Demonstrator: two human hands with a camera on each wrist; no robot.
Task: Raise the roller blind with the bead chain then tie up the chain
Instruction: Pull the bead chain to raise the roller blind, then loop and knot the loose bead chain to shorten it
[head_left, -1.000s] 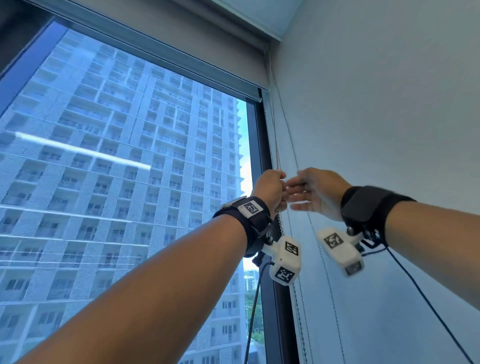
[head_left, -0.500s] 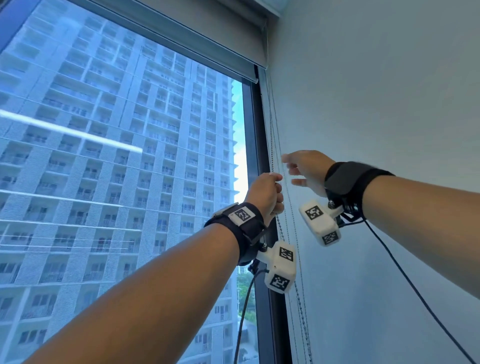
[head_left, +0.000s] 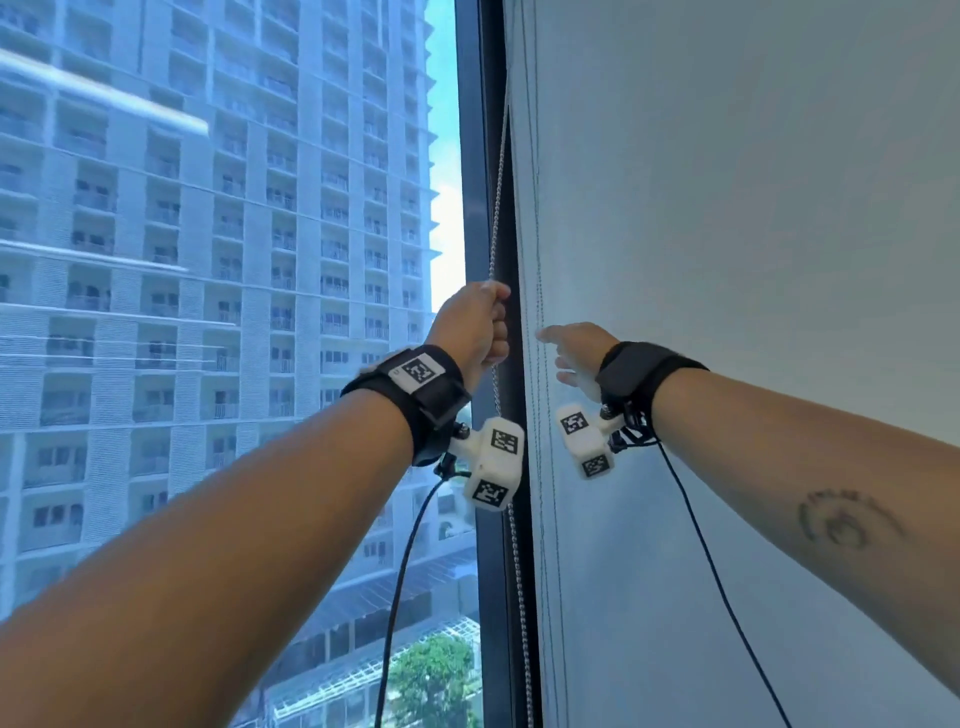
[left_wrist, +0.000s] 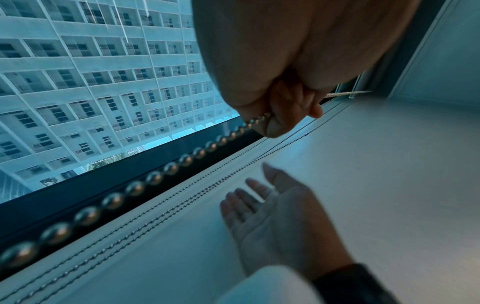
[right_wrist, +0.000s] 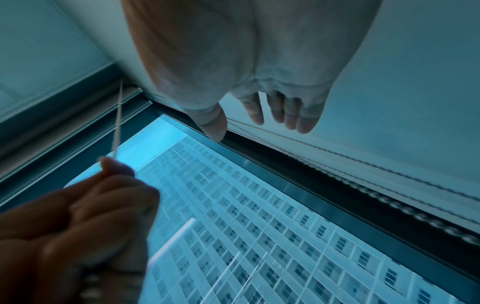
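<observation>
The window (head_left: 234, 312) fills the left of the head view, with a tall apartment block (head_left: 208, 208) behind the glass; a pale wall (head_left: 753, 234) fills the right, and the dark window frame (head_left: 480, 156) runs upright between them. The bead chain (head_left: 497, 208) hangs along that frame, and two more thin strands (head_left: 540, 208) hang just beside it against the wall's edge. The left hand (head_left: 475, 325) is closed in a fist round the bead chain, fingers curled tight; the chain enters at the top of the fist and leaves below it, passing the wrist camera (head_left: 493, 462). In the left wrist view the beads (left_wrist: 155, 176) run from the curled fingers (left_wrist: 288, 111) along the dark frame towards the lens. The right hand (head_left: 574, 353) is spread and holds nothing, its fingers straight and reaching towards the thin strands, close to them; whether a fingertip touches cannot be told. In the right wrist view its fingers (right_wrist: 288, 111) hang loose just above those strands. The roller blind itself is hidden.
</observation>
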